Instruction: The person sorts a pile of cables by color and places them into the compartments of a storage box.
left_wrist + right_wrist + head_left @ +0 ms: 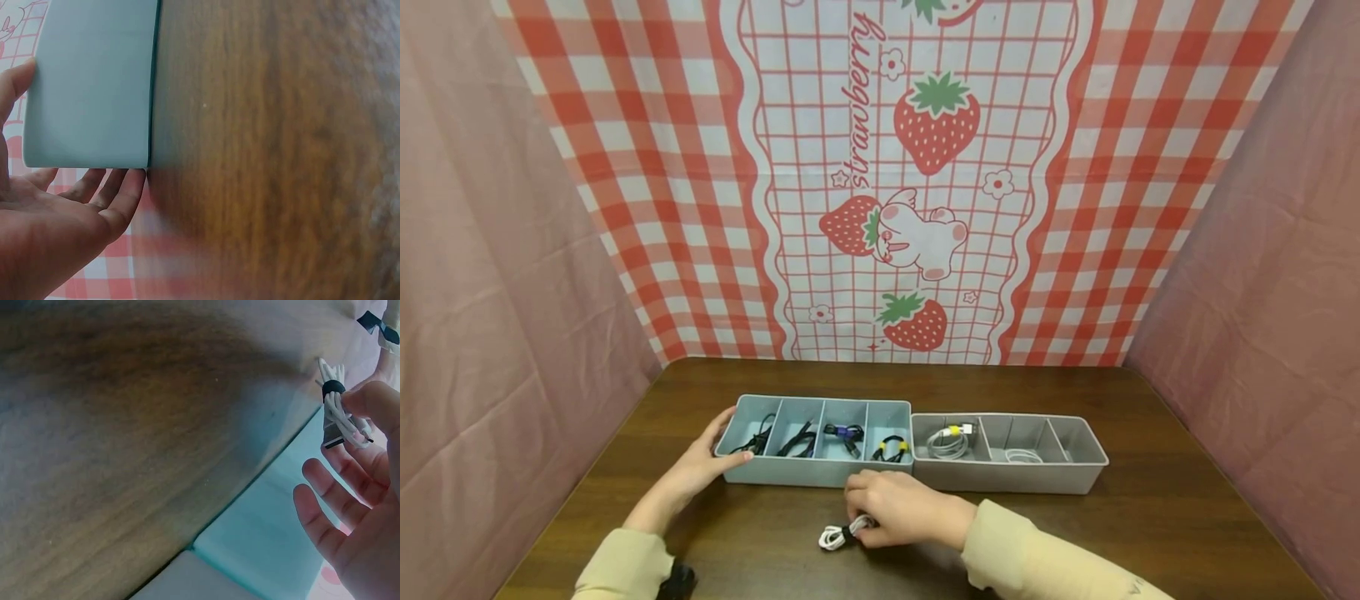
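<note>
My left hand (700, 460) holds the left end of a blue divided storage box (805, 473). Its thumb lies over the front rim, and in the left wrist view the fingers (125, 200) rest against the end wall. In front of the box, my right hand (904, 510) pinches a bundled white charging cable (833, 537) between thumb and forefinger. A black tie (333, 389) wraps the bundle's middle, and the right wrist view shows the other fingers spread. Dark cables (801, 442) lie in the blue box's compartments, one bound with a yellow tie (904, 447).
A grey divided box (1000, 478) adjoins the blue one on the right. Inside it are a coiled cable (946, 446) with a yellow tie and a white cable (1022, 456). Both boxes stand on a brown wooden table (1165, 500), before a strawberry-print cloth (1052, 292).
</note>
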Demonstrator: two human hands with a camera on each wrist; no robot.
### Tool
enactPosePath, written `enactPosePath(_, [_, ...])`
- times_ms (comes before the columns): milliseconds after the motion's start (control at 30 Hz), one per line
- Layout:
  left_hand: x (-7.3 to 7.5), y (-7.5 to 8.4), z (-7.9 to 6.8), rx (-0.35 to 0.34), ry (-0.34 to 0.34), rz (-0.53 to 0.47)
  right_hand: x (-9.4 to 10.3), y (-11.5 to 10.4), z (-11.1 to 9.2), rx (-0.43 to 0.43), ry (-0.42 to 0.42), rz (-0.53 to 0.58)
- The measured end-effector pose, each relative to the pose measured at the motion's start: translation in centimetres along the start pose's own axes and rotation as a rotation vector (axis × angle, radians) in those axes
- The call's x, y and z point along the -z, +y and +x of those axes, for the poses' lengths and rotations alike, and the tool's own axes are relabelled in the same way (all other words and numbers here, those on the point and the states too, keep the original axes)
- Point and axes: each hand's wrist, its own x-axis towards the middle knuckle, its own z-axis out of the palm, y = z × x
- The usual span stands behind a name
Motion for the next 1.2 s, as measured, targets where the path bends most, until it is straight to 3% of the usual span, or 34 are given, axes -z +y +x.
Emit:
enactPosePath(300, [-0.1, 0.0, -0.1, -0.007, 0.002, 0.002, 0.7, 0.3, -0.4, 0.018, 0.013, 0.001])
enactPosePath(1200, [0.0, -0.1, 0.0, 0.005, 0.006, -0.003, 5.8, 2.2, -1.8, 0.054, 0.066, -0.029])
